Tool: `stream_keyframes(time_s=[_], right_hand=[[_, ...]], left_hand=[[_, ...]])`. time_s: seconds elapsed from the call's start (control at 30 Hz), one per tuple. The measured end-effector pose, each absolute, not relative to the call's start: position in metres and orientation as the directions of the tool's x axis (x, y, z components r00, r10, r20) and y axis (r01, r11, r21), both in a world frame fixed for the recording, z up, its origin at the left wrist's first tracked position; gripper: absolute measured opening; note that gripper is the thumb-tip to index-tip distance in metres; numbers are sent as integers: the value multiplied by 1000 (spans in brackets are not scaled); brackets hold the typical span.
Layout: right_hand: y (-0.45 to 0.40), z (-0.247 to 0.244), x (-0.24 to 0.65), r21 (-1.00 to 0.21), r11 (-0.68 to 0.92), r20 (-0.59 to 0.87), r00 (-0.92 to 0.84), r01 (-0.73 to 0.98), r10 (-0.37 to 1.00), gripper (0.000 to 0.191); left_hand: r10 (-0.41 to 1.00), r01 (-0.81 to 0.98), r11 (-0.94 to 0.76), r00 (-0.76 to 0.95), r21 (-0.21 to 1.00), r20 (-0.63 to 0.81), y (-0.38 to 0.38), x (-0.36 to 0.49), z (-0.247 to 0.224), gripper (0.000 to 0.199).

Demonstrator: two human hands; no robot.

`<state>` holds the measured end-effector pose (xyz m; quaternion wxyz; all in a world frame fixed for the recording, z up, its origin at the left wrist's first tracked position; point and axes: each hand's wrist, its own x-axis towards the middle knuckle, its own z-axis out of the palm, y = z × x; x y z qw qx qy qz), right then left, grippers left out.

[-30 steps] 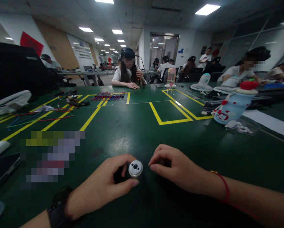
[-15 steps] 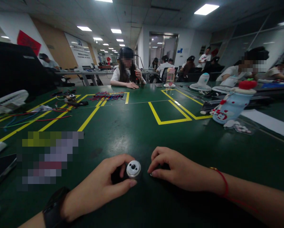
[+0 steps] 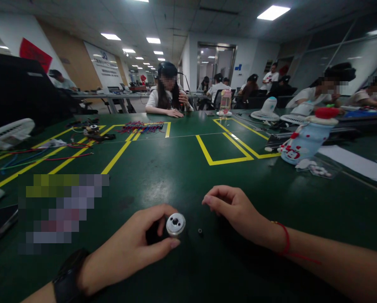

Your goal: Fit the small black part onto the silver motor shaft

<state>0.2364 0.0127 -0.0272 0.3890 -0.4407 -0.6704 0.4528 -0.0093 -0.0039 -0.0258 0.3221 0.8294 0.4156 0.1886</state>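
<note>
Between the thumb and index finger of my left hand [image 3: 141,240] is a round silver metal part [image 3: 176,224], with a dark central hole and smaller holes in its face. A tiny dark cylindrical piece [image 3: 200,231] lies on the table just right of it, touched by neither hand. My right hand [image 3: 235,212] hovers up and to the right of the tiny piece, thumb and index finger pressed together. Whether anything small is between those fingertips is hidden.
The green table [image 3: 163,168] carries yellow tape outlines. Wires [image 3: 49,153] and a wire bundle [image 3: 142,127] lie to the left. A blue bottle [image 3: 308,139] and a bag of beads [image 3: 317,168] are at right. Across the table sits a person [image 3: 167,94].
My right hand has lifted up and away to the right, leaving the tiny dark piece on the table. My left hand still holds the metal part and has barely moved.
</note>
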Motion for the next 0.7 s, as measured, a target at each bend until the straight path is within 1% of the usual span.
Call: stream_keyframes(time_s=[0.17,0.27,0.4,0.5,0.53,0.63,0.7], right_hand=[[12,-28,236,-938,214,120,-322,274,939,23],[10,-29,235,-881,307,161,-381,361,910,20],[6,-28,236,-771,442,174,-515,459,839,9],[4,-25,239,-706,524,178,-596,477,783,22],[4,-25,239,-689,544,179,-615,479,768,23],[4,-25,239,-659,575,180,-640,485,747,16],[4,-24,236,-680,564,198,-623,468,757,12]], left_hand=[[802,573,-436,597,694,11,-3,-10,-27,23],[800,573,-430,600,698,1,-3,-10,-29,24],[796,560,-433,606,706,7,-3,-9,-29,22],[793,555,-431,610,711,4,-3,-9,-27,20],[793,555,-431,609,712,6,-3,-8,-27,20],[802,561,-429,597,708,13,-3,-7,-26,21],[806,564,-427,592,707,14,-3,-6,-26,21]])
